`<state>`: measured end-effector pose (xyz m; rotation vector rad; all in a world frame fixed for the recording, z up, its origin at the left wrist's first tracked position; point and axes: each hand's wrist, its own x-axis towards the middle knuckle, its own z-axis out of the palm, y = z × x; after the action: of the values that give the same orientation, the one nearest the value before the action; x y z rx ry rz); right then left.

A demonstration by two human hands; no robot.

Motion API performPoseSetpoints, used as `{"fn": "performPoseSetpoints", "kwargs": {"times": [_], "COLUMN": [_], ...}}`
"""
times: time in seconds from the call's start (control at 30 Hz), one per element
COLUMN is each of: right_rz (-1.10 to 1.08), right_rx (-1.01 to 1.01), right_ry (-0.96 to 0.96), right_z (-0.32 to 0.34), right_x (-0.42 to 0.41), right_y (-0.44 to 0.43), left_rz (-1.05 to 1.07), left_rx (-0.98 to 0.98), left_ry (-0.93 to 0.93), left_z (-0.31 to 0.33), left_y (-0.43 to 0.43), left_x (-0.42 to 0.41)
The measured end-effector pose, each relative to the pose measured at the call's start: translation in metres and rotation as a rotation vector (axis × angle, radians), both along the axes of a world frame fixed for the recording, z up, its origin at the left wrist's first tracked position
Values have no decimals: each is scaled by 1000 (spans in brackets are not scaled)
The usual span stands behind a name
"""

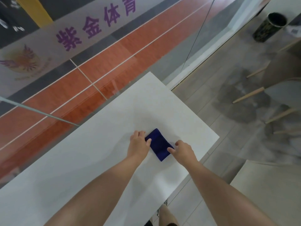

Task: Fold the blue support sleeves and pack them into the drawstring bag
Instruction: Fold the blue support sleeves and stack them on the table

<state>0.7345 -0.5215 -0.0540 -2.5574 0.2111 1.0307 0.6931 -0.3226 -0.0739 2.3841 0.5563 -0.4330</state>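
Observation:
A dark blue support sleeve [158, 144] lies flat as a compact folded rectangle on the white table [97, 144], near its right edge. My left hand [139, 141] sits at the sleeve's left end, thumb lying on top of the fabric and fingers curled at its edge. My right hand [182, 150] is at the sleeve's right end, thumb touching the fabric near its lower corner, fingers bent over the far side. No drawstring bag shows in the head view.
A glass wall [114, 62] with purple lettering runs along the table's far side. The table's right edge [210, 147] drops to a tiled floor. Chair legs [247, 95] stand at the right and a dark cylindrical bin [268, 26] at the top right.

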Motion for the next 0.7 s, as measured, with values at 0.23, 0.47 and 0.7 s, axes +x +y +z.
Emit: {"fn": "performPoseSetpoints", "kwargs": {"times": [0.23,0.47,0.7], "right_rz": [-15,131,479], "right_rx": [68,197,282], "right_ry": [-47,-25,-7], "right_z": [-12,2,51], "right_x": [-22,-37,-66], "right_y": [18,29,78], "left_rz": [-93,185,501], "left_rx": [10,-141,-188], "left_ry": [-12,75,9], "left_z": [-14,3,77], "left_y": [-1,17,51], "left_x": [-12,-60,-156]}}
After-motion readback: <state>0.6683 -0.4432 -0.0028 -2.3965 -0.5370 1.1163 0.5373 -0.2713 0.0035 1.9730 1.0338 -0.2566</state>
